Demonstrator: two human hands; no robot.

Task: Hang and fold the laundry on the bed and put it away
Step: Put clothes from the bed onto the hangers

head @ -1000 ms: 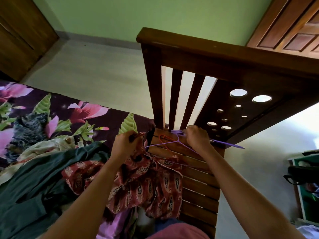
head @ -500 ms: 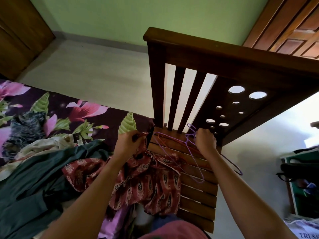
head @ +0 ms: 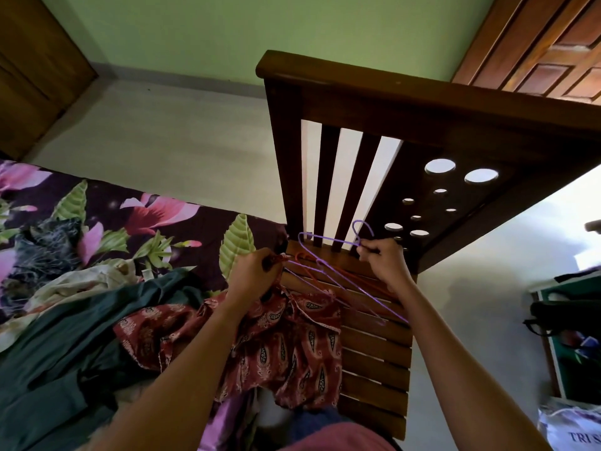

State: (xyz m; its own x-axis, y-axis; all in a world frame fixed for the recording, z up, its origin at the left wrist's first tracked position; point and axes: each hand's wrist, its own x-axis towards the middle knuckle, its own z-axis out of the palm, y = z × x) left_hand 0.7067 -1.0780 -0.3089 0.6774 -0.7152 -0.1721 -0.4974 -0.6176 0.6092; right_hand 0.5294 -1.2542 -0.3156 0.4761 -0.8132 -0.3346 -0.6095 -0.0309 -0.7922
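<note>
Bedside, looking down over both forearms. We note the right hand (head: pixel 385 265) pinching the purple hanger (head: pixel 328 240) at its neck, fingers curled tight round the wire. The hook stands up just above the knuckles, and the frame slants down across the slatted seat of the wooden chair (head: pixel 374 353). An orange hanger (head: pixel 302 255) lies beneath it on the slats (touching or merely close, we cannot tell).

The left hand (head: pixel 257 271) is closed on a bunch of the red patterned garment (head: pixel 292 346) at its upper edge, just where bed meets chair. Whether it also grips the hanger tips there, we cannot tell. The garment drapes down from that fist, partly on the bed edge and partly over the near left side of the chair seat.

On the bed to the left we log a dark green garment (head: pixel 65 336), rumpled, and a cream cloth (head: pixel 81 281) beyond it, both on the floral bedsheet (head: pixel 162 216).

The chair back rises ahead, with vertical slats and round holes. A wooden door (head: pixel 553 43) is at upper right and a green shelf (head: pixel 569 336) at the right edge.
</note>
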